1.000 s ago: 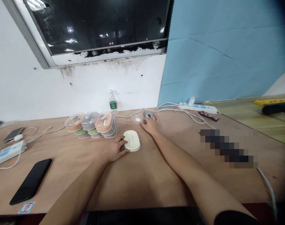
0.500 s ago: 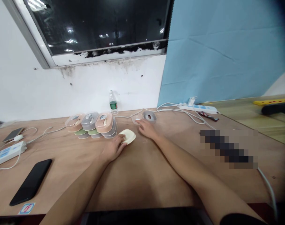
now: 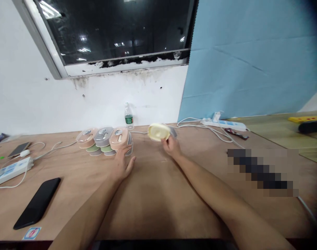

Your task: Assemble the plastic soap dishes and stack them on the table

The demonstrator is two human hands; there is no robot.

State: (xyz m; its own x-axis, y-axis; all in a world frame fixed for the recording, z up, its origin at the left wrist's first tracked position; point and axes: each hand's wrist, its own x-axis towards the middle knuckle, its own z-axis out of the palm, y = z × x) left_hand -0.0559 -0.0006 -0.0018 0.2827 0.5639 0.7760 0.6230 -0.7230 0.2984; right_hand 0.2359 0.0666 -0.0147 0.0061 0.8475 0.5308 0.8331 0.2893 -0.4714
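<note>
My right hand (image 3: 172,147) grips the near edge of a cream-coloured, rounded plastic piece (image 3: 159,132), shallow like a dish or lid, tilted up off the table. Behind it, a grey piece (image 3: 173,132) shows only in part; the clear lid beside that is hidden. My left hand (image 3: 123,166) is open, thumb apart, with nothing in it. Its fingertips are at the front of a stack of small lidded boxes: pink (image 3: 119,138), grey (image 3: 103,136) and another pink one (image 3: 86,138) on top, green and grey ones below. Whether the fingers touch the stack I cannot tell.
A plastic bottle (image 3: 128,117) stands by the wall. Power strips (image 3: 226,124) with white cables lie at the back right and left. A black phone (image 3: 38,203) lies front left, a grey phone (image 3: 19,149) behind it. A blurred-out dark object (image 3: 260,172) is on the right.
The cream piece has gone from under my left hand to my right hand, raised and farther back. My left hand has let go and moved slightly left towards the box stack.
</note>
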